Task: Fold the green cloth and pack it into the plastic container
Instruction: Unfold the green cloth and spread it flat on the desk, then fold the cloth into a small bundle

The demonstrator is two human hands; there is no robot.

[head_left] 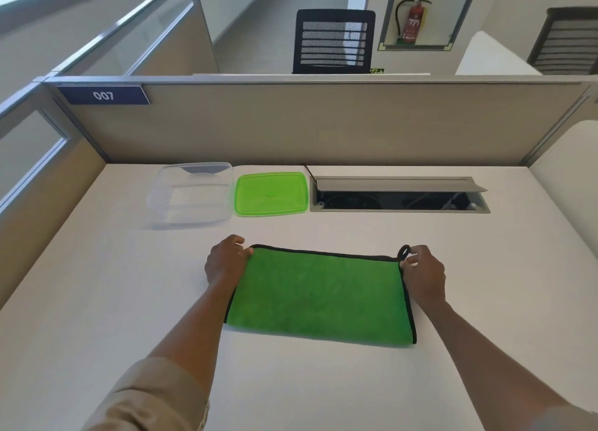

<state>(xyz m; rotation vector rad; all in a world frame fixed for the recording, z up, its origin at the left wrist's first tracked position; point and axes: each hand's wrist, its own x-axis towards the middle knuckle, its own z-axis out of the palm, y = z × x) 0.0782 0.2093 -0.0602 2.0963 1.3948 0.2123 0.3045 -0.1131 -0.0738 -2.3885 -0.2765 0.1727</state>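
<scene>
The green cloth (320, 296) with black trim lies flat on the white desk, folded over into a wide rectangle with the fold along its near edge. My left hand (226, 260) pinches its far left corner. My right hand (422, 272) pinches its far right corner, beside a small black hanging loop. The clear plastic container (191, 192) stands open and empty at the back left of the desk. Its green lid (271, 193) lies flat just to the right of it.
An open cable hatch (399, 195) is set into the desk at the back right. A beige partition (307, 123) closes the far side, with another along the left edge. Bare desk surface (323, 385) lies in front of the cloth.
</scene>
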